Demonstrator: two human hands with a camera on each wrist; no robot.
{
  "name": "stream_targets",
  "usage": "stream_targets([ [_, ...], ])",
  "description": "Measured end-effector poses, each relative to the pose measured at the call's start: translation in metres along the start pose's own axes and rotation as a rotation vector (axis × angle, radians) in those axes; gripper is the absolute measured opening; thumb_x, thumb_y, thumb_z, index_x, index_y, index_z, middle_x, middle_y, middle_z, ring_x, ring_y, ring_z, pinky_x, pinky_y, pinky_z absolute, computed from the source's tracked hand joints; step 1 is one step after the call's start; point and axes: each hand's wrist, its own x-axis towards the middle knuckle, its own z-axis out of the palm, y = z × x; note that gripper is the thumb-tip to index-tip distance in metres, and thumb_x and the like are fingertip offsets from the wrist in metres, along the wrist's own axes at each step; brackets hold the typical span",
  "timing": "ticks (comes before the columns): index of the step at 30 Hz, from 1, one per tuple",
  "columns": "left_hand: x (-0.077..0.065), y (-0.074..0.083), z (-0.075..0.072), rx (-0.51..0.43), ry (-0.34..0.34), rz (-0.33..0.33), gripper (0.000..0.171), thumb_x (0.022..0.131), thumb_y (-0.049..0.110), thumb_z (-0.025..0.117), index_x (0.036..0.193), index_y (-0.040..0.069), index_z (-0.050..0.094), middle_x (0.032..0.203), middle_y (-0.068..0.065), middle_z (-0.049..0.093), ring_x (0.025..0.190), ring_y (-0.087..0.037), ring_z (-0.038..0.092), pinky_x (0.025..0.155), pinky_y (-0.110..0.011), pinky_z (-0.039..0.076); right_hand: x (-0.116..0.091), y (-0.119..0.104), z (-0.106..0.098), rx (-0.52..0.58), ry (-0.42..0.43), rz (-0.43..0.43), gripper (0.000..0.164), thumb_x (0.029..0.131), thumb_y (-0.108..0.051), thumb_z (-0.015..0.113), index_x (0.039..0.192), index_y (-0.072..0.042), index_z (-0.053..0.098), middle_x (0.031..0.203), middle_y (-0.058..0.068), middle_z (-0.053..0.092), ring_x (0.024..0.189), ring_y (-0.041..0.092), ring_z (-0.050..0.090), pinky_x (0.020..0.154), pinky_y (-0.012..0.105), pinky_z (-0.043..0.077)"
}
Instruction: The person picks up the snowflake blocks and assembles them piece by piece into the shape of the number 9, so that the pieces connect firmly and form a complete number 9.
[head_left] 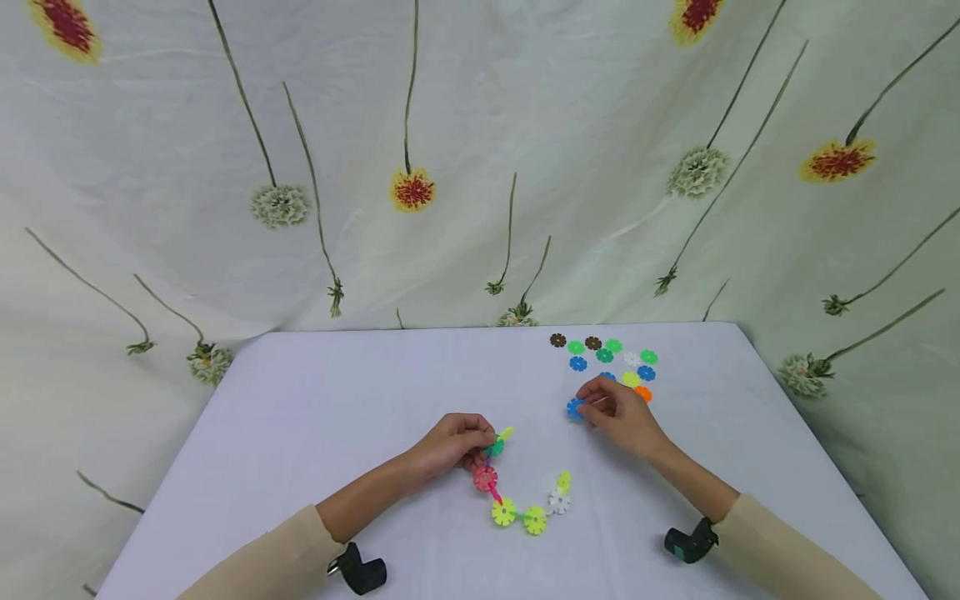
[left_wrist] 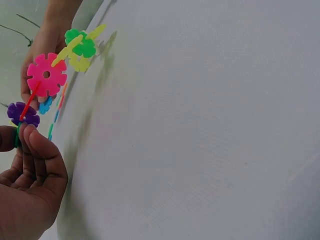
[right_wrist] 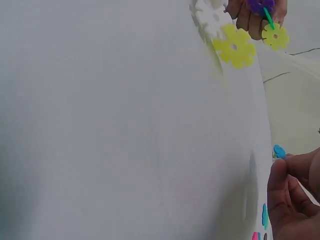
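Note:
My left hand pinches a green notched disc between thumb and fingers, at one end of a curved chain of interlocking flower discs. Past it along the chain come a purple disc, a pink disc, yellow discs and a white disc. Another yellow disc forms the chain's far end; one more sticks out from the held green disc. To the right and farther back, my right hand holds a loose blue disc by its edge, between thumb and fingertips.
Several loose discs lie at the back right of the white table, among them a brown disc and an orange disc, partly behind the right hand. A flower-printed cloth hangs behind the table's far edge.

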Motion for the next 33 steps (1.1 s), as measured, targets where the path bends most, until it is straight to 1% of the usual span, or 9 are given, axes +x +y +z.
stream_targets([
  [8,0.001,-0.001,0.001,-0.003,-0.002,0.002,0.023,0.103,0.013,0.062,0.112,-0.008,0.066,0.087,0.002,0.062,0.073,-0.008,0.057,0.066,-0.019,0.053,0.004,-0.005,0.02,0.109,-0.094,-0.055,0.018,0.102,-0.011,0.072,0.118,-0.003,0.07,0.11,0.018,0.073,0.085,0.023,0.075,0.079,0.022,0.063],
  [14,0.0,0.0,0.001,0.001,-0.004,-0.004,0.023,0.104,0.014,0.063,0.113,-0.007,0.066,0.088,0.001,0.062,0.074,-0.009,0.057,0.067,-0.019,0.053,0.005,-0.016,0.033,0.16,-0.155,-0.031,0.018,0.103,-0.012,0.071,0.119,-0.002,0.072,0.109,0.019,0.076,0.085,0.022,0.074,0.079,0.021,0.062],
  [18,0.0,0.001,0.002,0.001,-0.006,-0.011,0.023,0.104,0.015,0.062,0.113,-0.006,0.066,0.087,0.002,0.062,0.073,-0.009,0.057,0.067,-0.019,0.053,0.006,-0.022,0.036,0.201,-0.188,-0.016,0.019,0.105,-0.013,0.069,0.12,-0.002,0.072,0.112,0.019,0.077,0.088,0.021,0.073,0.08,0.022,0.062],
  [23,0.0,0.001,0.003,0.001,-0.006,-0.006,0.023,0.104,0.014,0.062,0.112,-0.007,0.066,0.085,0.003,0.062,0.072,-0.008,0.057,0.066,-0.018,0.053,0.008,-0.031,0.038,0.235,-0.217,-0.011,0.021,0.105,-0.013,0.069,0.122,-0.002,0.073,0.115,0.019,0.077,0.091,0.025,0.074,0.082,0.022,0.062],
  [29,0.0,0.001,0.003,0.009,-0.009,-0.002,0.025,0.104,0.016,0.063,0.112,-0.007,0.066,0.085,0.003,0.062,0.072,-0.008,0.057,0.066,-0.018,0.053,0.011,-0.035,0.042,0.248,-0.264,-0.003,0.022,0.104,-0.014,0.07,0.122,-0.002,0.073,0.113,0.021,0.077,0.092,0.03,0.075,0.081,0.023,0.062],
  [33,0.001,0.0,0.003,0.01,-0.009,-0.005,0.025,0.105,0.017,0.063,0.112,-0.007,0.067,0.085,0.003,0.062,0.072,-0.008,0.057,0.066,-0.018,0.053,0.011,-0.037,0.044,0.241,-0.296,-0.008,0.021,0.104,-0.014,0.07,0.121,-0.002,0.073,0.113,0.023,0.076,0.09,0.03,0.074,0.08,0.024,0.062],
])
